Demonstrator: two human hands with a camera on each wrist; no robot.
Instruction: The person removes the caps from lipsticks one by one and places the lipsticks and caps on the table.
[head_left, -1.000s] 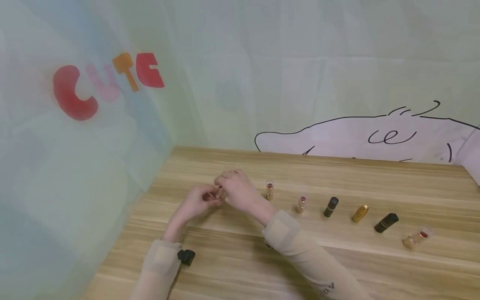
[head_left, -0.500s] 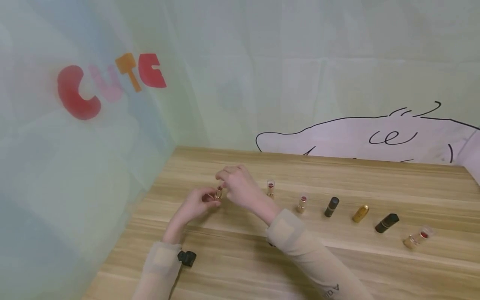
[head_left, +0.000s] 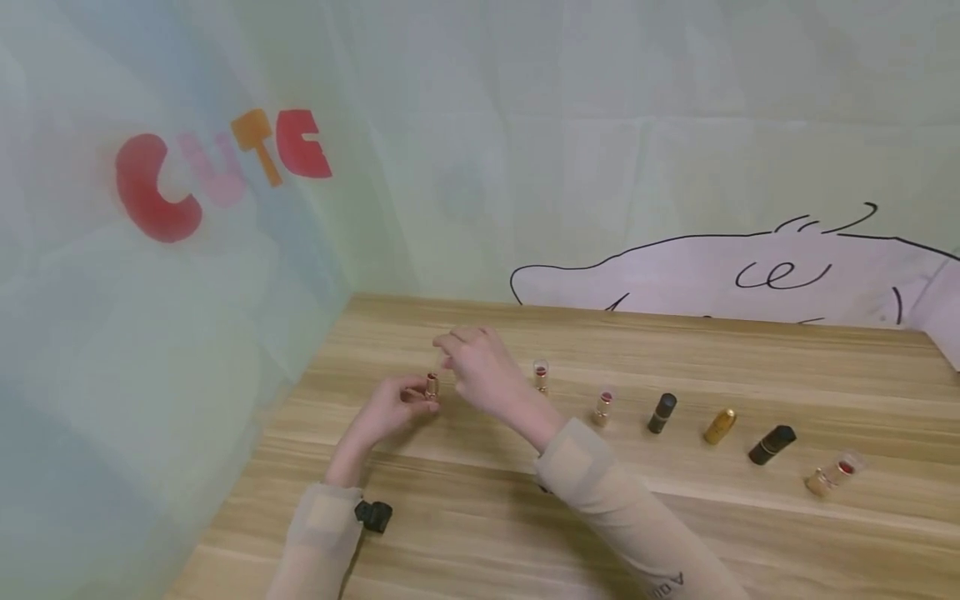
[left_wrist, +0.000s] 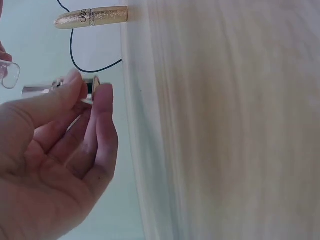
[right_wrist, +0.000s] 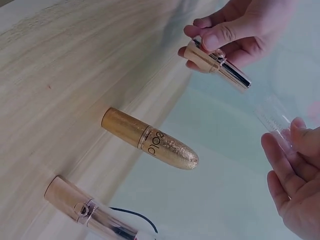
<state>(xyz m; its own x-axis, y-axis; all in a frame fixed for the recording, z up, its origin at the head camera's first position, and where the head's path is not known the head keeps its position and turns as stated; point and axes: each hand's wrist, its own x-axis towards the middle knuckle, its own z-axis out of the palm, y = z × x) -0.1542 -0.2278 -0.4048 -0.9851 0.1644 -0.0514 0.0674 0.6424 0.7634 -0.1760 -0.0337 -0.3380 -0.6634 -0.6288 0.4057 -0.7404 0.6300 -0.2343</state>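
My left hand (head_left: 388, 410) pinches a rose-gold lipstick (head_left: 432, 387) by its base, between thumb and fingers. The lipstick's cap is off and its metal inner tube (right_wrist: 235, 76) shows. My right hand (head_left: 483, 371) pinches a clear cap (right_wrist: 274, 117) between thumb and fingers, just beyond the tube's end and apart from it. Beside both hands in the right wrist view stands a gold bullet-shaped lipstick (right_wrist: 150, 139). A rose-gold lipstick (right_wrist: 70, 199) stands nearer the camera there.
Across the wooden table (head_left: 450, 525) runs a row of lipsticks: two clear-capped ones (head_left: 541, 378), a black one (head_left: 663, 413), a gold one (head_left: 721, 427), another black one (head_left: 772, 445) and a clear-capped one (head_left: 834, 475). A printed backdrop (head_left: 450, 167) rises behind.
The clear cap has come off the lipstick. My right hand has drawn up and slightly away with the cap, while my left hand keeps hold of the base.
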